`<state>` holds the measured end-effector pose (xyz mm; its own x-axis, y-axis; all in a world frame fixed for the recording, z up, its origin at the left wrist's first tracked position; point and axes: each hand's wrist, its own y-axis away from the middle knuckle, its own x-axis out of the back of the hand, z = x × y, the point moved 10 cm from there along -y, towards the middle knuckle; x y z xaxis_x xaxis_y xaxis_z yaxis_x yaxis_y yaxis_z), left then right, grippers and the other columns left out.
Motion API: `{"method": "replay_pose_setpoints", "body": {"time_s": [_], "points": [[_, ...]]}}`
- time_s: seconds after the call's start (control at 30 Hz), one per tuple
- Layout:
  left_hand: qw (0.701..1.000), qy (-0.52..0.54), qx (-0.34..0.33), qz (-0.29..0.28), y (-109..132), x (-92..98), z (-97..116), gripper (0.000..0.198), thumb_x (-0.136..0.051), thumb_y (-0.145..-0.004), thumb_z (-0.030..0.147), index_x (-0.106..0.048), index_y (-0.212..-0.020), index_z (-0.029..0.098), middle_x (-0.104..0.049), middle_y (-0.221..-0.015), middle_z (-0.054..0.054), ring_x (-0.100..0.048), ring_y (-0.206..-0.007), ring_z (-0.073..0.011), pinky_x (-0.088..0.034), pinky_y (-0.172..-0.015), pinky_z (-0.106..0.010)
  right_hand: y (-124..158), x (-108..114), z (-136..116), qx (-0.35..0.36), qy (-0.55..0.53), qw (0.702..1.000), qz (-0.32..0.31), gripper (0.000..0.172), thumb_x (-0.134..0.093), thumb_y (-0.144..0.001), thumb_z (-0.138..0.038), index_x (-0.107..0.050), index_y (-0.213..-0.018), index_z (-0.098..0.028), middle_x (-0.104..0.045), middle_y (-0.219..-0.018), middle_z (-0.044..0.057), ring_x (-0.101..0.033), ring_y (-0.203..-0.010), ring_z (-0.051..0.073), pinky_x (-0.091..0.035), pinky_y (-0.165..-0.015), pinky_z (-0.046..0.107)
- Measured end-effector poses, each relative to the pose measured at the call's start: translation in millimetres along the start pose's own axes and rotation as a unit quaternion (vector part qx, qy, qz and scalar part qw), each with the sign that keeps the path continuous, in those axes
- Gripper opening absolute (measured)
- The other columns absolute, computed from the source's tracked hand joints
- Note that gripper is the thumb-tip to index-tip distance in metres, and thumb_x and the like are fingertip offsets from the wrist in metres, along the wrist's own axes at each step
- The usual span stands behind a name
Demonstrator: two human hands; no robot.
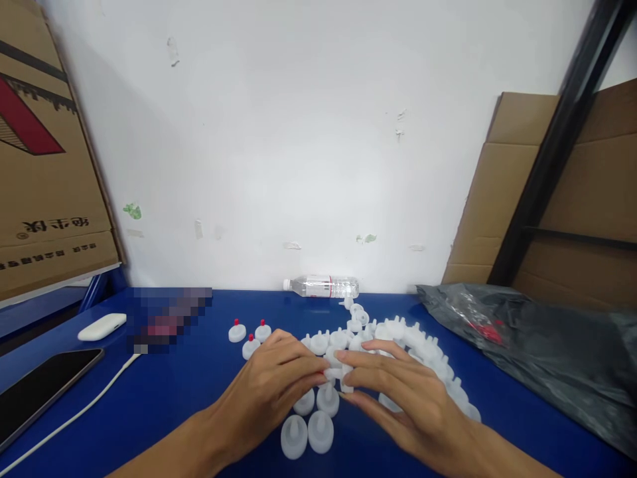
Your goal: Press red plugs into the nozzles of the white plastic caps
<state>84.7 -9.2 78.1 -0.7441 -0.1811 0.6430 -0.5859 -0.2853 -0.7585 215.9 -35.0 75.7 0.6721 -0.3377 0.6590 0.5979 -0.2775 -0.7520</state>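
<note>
My right hand (415,392) pinches a white plastic nozzle cap (347,380), turned on its side with its spout toward my left hand. My left hand (266,378) is closed at the spout's end; a sliver of a red tip cap (322,373) shows between its fingertips. Both hands meet over a group of white nozzle caps without red tips (321,431), several of them upright just below my fingers. Left of my left hand stand three white nozzle caps with red tips (250,346). My palms hide part of the group.
More white nozzle caps (430,352) curve away to the right on the blue table (199,372). A clear bottle (323,286) lies by the wall. A phone (47,392), a white case (102,326) and a cable (79,413) are left. Grey plastic bags (542,352) lie right.
</note>
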Motion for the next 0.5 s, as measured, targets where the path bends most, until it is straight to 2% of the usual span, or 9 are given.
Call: {"method": "replay_pose_setpoints", "body": {"time_s": [0.1,0.2,0.3,0.37,0.5], "points": [[1.000,-0.004,-0.015,-0.004,-1,-0.9,4,0.016,-0.056,-0.104,0.015,-0.062,-0.118,0.019,-0.074,-0.094,-0.003,-0.065,-0.080,-0.0148,-0.046,-0.075,-0.032,-1,1,-3,0.013,-0.005,1.000,0.003,0.020,-0.062,-0.100,-0.013,-0.060,-0.120,-0.017,-0.078,-0.115,0.008,-0.074,-0.109,0.014,-0.044,-0.115,0.030],[0.999,-0.053,-0.003,-0.003,-2,-2.3,1,0.016,-0.053,-0.106,0.024,-0.060,-0.120,0.019,-0.073,-0.094,-0.004,-0.063,-0.081,-0.0167,-0.046,-0.076,-0.033,-1,4,-5,0.023,-0.005,1.000,0.012,0.016,-0.061,-0.100,-0.011,-0.060,-0.115,-0.017,-0.078,-0.115,0.009,-0.075,-0.106,0.015,-0.047,-0.112,0.030],[0.996,-0.077,0.017,-0.035,0,-11.2,-2,0.018,-0.044,-0.109,0.026,-0.061,-0.105,0.019,-0.069,-0.091,-0.004,-0.059,-0.079,-0.0175,-0.044,-0.073,-0.033,0,4,-3,0.007,-0.011,1.000,0.025,0.010,-0.057,-0.100,-0.010,-0.060,-0.104,-0.019,-0.079,-0.112,0.010,-0.077,-0.099,0.017,-0.051,-0.108,0.034],[0.996,-0.062,0.022,-0.054,1,-16.4,-1,0.024,-0.040,-0.110,0.024,-0.060,-0.097,0.019,-0.066,-0.088,-0.003,-0.056,-0.076,-0.0168,-0.042,-0.071,-0.032,1,4,-2,-0.008,-0.017,0.999,0.035,0.012,-0.056,-0.100,-0.009,-0.058,-0.097,-0.021,-0.080,-0.107,0.009,-0.078,-0.094,0.018,-0.053,-0.105,0.037],[0.996,-0.024,0.040,-0.074,4,-20.7,1,0.024,-0.038,-0.109,0.020,-0.056,-0.094,0.019,-0.063,-0.086,-0.002,-0.051,-0.074,-0.0165,-0.040,-0.071,-0.031,3,4,-3,-0.015,-0.018,0.999,0.048,0.019,-0.052,-0.098,-0.006,-0.056,-0.091,-0.022,-0.080,-0.106,0.010,-0.078,-0.089,0.018,-0.056,-0.101,0.039]]}}
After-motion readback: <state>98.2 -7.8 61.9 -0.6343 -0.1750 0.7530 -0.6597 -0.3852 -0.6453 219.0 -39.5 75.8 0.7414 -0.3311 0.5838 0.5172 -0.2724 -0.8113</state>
